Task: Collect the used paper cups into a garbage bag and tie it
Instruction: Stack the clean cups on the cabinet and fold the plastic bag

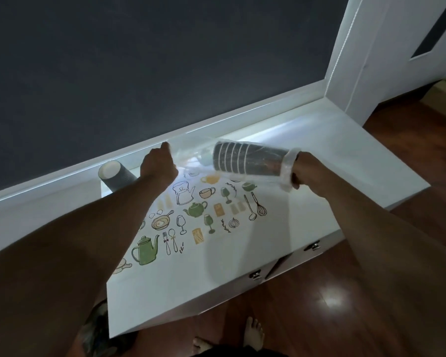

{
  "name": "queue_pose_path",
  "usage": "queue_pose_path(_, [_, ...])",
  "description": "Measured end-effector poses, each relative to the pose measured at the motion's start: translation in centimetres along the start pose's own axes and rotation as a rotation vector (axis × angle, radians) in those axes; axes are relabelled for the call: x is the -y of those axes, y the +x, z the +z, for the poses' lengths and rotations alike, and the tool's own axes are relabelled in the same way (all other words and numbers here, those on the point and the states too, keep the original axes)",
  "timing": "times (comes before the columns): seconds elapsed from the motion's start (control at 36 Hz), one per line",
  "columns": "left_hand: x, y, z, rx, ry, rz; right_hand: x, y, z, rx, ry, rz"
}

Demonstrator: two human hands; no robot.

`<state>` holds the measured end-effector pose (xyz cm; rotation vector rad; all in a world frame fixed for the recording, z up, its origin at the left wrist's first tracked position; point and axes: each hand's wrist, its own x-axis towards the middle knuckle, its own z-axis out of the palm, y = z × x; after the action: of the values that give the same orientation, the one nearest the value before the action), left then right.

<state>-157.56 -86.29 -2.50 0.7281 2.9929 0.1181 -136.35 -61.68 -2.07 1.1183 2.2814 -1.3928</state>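
Stack of cups [250, 160] lies sideways inside clear bag [191, 158], held above surface [319, 155]. Left hand [159, 166] and right hand [303, 171] fingers clench opposite bag ends, stretching it taut, likely for tying. Lone cup [116, 175] stands far left, uncollected.

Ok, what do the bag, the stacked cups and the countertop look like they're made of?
Bag: thin clear plastic film, probably; the cups show through it and it crinkles where the right hand grips it.
Stacked cups: likely paper, matte dark walls with pale rolled rims.
Countertop: smooth white, slightly glossy, maybe laminate; hard to tell.
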Motion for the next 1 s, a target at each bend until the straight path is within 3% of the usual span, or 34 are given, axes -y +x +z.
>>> queue_pose_path(0.03, [-0.7, -0.2, 0.0, -0.024, 0.147, 0.069, -0.7, -0.3, -0.5, -0.099, 0.144, -0.038])
queue_pose_path(0.08, [-2.4, -0.4, 0.4, -0.088, 0.355, 0.298, -2.3, -0.6, -0.7, -0.14, 0.248, -0.074])
queue_pose_path(0.14, [-4.7, -0.5, 0.8, -0.06, 0.388, 0.525, -2.2, -0.8, -0.2, -0.06, 0.243, -0.06])
queue_pose_path(0.19, [-7.3, -0.9, 1.0, 0.027, 0.344, 0.594, -2.2, -0.9, 0.3, -0.019, 0.312, -0.09])
queue_pose_path(0.28, [-9.3, -1.2, 1.1, -0.009, 0.193, 0.559, -3.2, -1.7, 0.4, -0.116, 0.388, -0.095])
queue_pose_path(0.44, [-9.1, -1.3, 1.6, -0.048, -0.004, 0.524, -6.9, -2.5, -1.0, -0.14, 0.683, -0.126])
queue_pose_path(0.56, [-9.5, -1.2, 1.8, -0.036, -0.122, 0.397, -8.2, -2.7, -0.7, -0.197, 0.963, -0.078])
queue_pose_path(0.69, [-9.0, -1.2, 2.0, -0.005, -0.106, 0.312, -9.7, -3.1, -1.2, -0.278, 1.281, -0.081])
queue_pose_path(0.86, [-8.7, -0.8, 2.4, -0.005, -0.109, 0.093, -11.0, -4.1, -2.8, -0.505, 1.478, -0.05])
queue_pose_path(1.0, [-9.3, -0.4, 1.8, 0.038, -0.13, -0.105, -11.7, -4.8, -3.3, -0.509, 1.577, -0.053])
